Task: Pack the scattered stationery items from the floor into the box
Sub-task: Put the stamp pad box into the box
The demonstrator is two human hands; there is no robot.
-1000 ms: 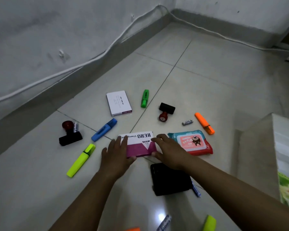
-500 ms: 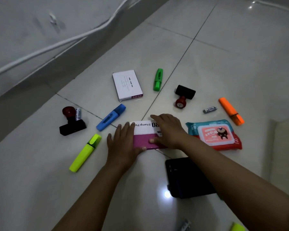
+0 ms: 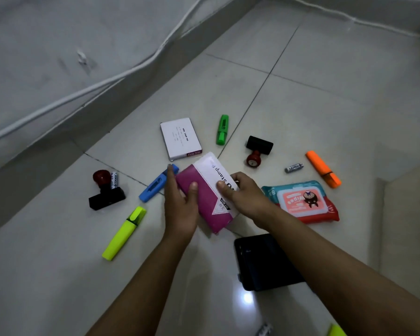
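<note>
Magenta-and-white stamp pad box [image 3: 210,192], printed "Stamp P…", tilted above the floor [image 3: 301,98]; my left hand [image 3: 181,209] and right hand [image 3: 243,195] both grip it; second box [image 3: 180,138] reads "HERO STAMP PAD"; blue highlighter [image 3: 155,185] just beside; wipes pack [image 3: 301,202] to the right; battery [image 3: 294,167] lettering illegible.

The right hand [image 3: 244,197] covers part of the stamp pad box [image 3: 207,192] lettering (brand name unreadable); bottom edge crops a yellow highlighter [image 3: 336,331].

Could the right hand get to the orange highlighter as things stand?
Probably not yet: the right hand and left hand both hold the stamp pad box. The floor path to the orange highlighter looks free.
</note>
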